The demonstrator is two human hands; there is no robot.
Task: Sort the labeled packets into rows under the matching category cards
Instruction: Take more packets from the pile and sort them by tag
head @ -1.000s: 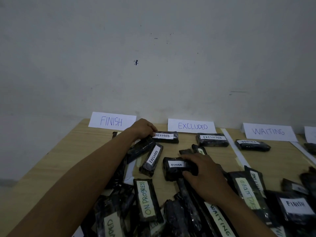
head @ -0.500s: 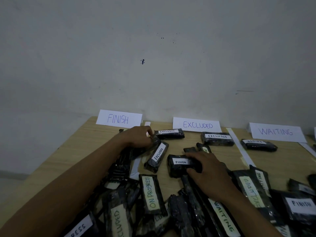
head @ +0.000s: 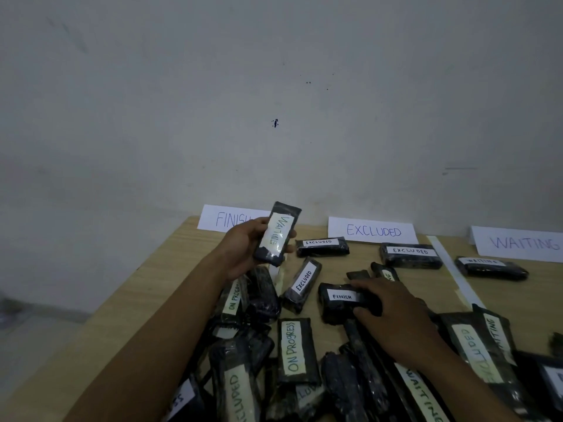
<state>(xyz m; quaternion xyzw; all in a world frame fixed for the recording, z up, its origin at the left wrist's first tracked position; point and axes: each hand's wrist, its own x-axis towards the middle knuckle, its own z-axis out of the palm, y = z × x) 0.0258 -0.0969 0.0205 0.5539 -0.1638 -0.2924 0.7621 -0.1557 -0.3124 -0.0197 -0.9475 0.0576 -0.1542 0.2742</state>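
Note:
My left hand (head: pixel 243 248) holds a black packet labelled WAITING (head: pixel 277 234) upright in the air, in front of the FINISH card (head: pixel 227 219). My right hand (head: pixel 393 312) grips a black packet labelled FINISH (head: pixel 338 298) that lies on the table. Two EXCLUDED packets (head: pixel 322 247) (head: pixel 411 255) lie below the EXCLUDED card (head: pixel 373 230). A WAITING packet (head: pixel 491 268) lies under the WAITING card (head: pixel 521 243). Another EXCLUDED packet (head: pixel 302 284) lies slanted between my hands.
A pile of several labelled black packets (head: pixel 295 350) covers the near part of the wooden table (head: pixel 158 284). A white paper strip (head: pixel 454 272) separates the EXCLUDED and WAITING columns. A plain wall stands behind the cards.
My left hand has lifted a WAITING packet from the table near the FINISH card and turned its label toward me. My right hand stays on the FINISH packet.

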